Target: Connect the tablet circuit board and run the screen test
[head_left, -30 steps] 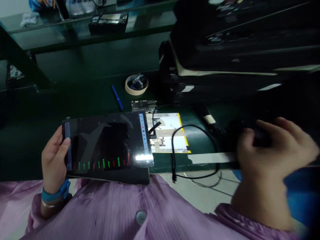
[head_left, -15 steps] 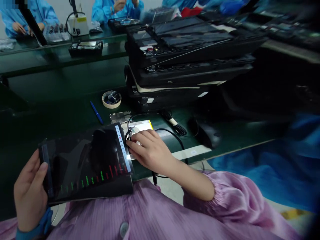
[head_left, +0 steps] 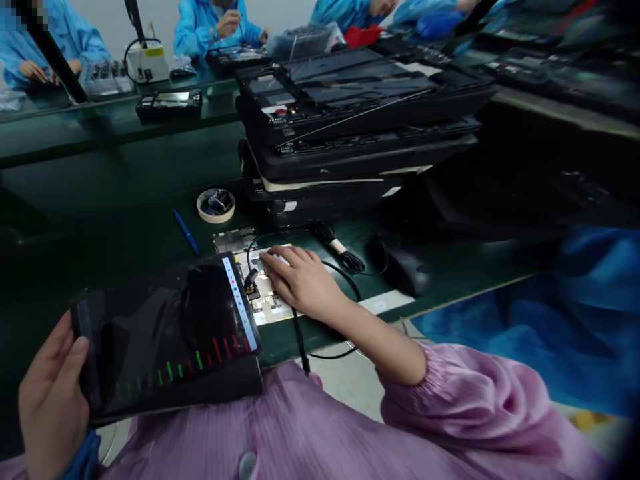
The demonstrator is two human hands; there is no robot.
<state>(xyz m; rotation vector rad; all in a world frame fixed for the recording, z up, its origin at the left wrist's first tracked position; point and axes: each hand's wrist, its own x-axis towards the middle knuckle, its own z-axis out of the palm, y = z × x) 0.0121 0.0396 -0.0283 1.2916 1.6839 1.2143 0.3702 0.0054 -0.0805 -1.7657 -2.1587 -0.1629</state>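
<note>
My left hand [head_left: 50,400] grips the left end of a dark tablet [head_left: 165,337] whose screen shows red and green bars, held above my lap. My right hand [head_left: 300,280] rests palm down on a white and yellow sheet [head_left: 267,307] on the green bench, fingers curled around a black cable [head_left: 300,333] whose plug [head_left: 250,280] sits at the tablet's right edge. A bare circuit board [head_left: 233,239] lies just beyond the sheet.
A tape roll [head_left: 216,205] and a blue pen [head_left: 187,232] lie on the bench. A tall stack of black trays [head_left: 350,127] stands behind, a black mouse [head_left: 403,267] to its right. People in blue coats [head_left: 210,27] work at the far bench.
My right hand left the mouse at the right, came over to the tablet's right edge, and now rests on the sheet with the cable. The view lifted and swung right.
</note>
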